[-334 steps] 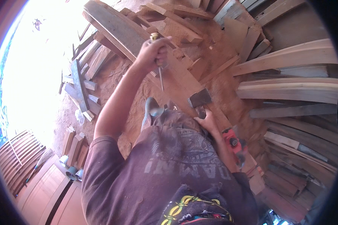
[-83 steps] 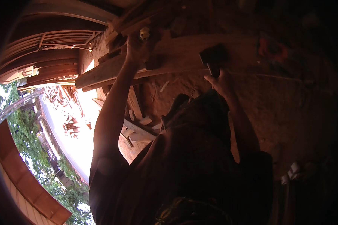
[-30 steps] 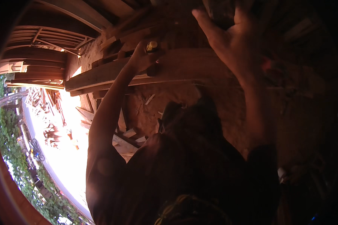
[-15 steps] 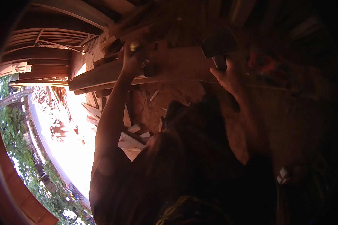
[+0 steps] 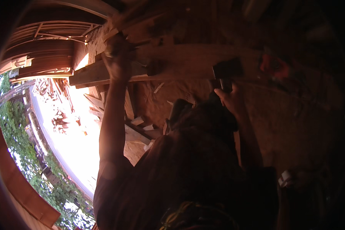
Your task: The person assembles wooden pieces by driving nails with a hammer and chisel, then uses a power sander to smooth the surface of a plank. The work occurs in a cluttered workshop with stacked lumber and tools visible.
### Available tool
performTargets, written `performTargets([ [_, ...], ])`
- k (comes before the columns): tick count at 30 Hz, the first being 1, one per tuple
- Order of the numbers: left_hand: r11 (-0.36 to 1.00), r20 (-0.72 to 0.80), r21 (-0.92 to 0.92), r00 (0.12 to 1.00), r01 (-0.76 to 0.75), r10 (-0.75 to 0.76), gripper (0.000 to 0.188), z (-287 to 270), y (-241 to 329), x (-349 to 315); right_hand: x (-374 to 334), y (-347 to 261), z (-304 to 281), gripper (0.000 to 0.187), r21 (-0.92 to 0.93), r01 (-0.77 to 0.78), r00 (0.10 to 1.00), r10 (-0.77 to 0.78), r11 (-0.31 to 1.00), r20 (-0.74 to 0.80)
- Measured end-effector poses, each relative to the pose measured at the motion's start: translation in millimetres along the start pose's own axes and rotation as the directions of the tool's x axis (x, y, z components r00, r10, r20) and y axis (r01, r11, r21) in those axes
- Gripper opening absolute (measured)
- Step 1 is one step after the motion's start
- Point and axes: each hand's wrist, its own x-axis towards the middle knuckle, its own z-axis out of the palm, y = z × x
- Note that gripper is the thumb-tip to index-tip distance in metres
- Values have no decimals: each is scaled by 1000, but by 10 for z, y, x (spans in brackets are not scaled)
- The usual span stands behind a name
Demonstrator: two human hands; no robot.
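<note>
My right hand [image 5: 233,99] is closed round the short handle of a mallet [image 5: 228,69], whose dark, blocky head is at the near edge of a thick wooden beam [image 5: 191,57]. Farther left, my left hand [image 5: 119,67] is over the beam's left part, its fingers closed and smeared by motion. A roundish, dull yellow end shows at the top of this hand, but what it belongs to I cannot make out. Between the hands, a dark patch [image 5: 154,67] marks the beam, either a notch or a small block.
Wood offcuts [image 5: 136,130] lie on the earthen ground below the beam's left end. A red object [image 5: 274,65] sits at the right, dim and unclear. Stacked boards [image 5: 46,57] stand at the upper left, beside a brightly lit outdoor area.
My left hand has moved left and slightly down along the beam, away from the dark patch. My right hand has brought the mallet lower and nearer to me.
</note>
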Motion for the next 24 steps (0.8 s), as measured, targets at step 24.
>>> performTargets([
  [24,527,711,597,703,-605,0,60,530,-410,-709,-51,-123,10,38,-36,-40,995,37,999,-91],
])
